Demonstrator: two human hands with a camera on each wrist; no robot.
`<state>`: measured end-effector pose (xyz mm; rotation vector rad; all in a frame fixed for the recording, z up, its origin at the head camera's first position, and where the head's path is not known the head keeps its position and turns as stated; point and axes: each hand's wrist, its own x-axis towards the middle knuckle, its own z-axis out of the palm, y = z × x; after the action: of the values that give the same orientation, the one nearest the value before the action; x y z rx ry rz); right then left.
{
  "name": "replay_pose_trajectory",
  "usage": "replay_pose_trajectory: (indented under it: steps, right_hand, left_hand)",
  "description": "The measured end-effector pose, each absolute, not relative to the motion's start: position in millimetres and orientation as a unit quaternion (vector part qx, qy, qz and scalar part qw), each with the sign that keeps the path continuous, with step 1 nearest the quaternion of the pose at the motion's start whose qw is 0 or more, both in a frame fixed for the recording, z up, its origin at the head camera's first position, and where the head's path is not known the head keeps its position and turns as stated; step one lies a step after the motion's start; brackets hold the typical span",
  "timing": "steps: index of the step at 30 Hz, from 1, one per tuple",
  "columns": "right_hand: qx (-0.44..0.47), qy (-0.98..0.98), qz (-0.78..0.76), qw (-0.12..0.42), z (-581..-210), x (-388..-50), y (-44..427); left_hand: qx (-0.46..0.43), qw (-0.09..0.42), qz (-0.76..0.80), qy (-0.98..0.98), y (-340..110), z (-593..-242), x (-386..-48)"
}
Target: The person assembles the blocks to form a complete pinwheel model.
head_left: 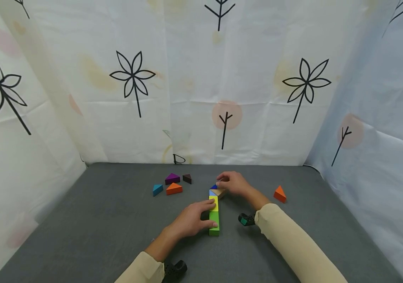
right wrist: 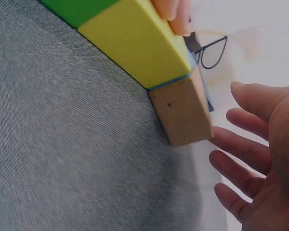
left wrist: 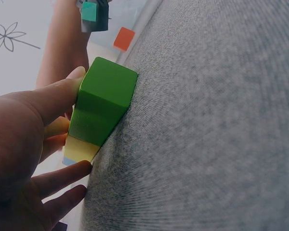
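A row of blocks runs away from me on the grey table: a green block [head_left: 214, 232] nearest, then a yellow block [head_left: 214, 208], a light blue triangle [head_left: 212, 193], a wood-coloured triangle [head_left: 219, 193] against it and a dark blue piece [head_left: 214, 187] at the far end. My left hand [head_left: 192, 219] rests along the row, thumb on the green block and fingertips on the yellow one. Near the far end is my right hand [head_left: 236, 184]. In the right wrist view its fingers are spread beside the wood-coloured triangle [right wrist: 182, 110], holding nothing visible.
Left of the row lie purple [head_left: 172, 179], dark brown [head_left: 187, 179], orange [head_left: 174, 189] and blue [head_left: 157, 190] triangular blocks. Another orange triangle [head_left: 280, 194] stands at the right. White patterned cloth [head_left: 187, 86] walls the table's back and sides.
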<state>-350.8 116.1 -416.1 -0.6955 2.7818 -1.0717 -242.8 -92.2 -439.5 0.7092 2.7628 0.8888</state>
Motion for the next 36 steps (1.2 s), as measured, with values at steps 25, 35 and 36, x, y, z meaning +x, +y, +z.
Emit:
replay_pose_trajectory:
  steps: [25, 35, 36]
  right_hand:
    - [-0.189, 0.923, -0.33, -0.057, -390, -340, 191]
    - [-0.141, 0.934, -0.321, -0.069, -387, -332, 228]
    - [-0.135, 0.935, -0.32, -0.069, -388, -331, 232]
  left_hand:
    - [0.223, 0.079, 0.293, 0.926, -91, -440, -242]
    - [0.226, 0.083, 0.294, 0.925, -91, -439, -241]
    - [0.227, 0.083, 0.294, 0.925, -91, -440, -241]
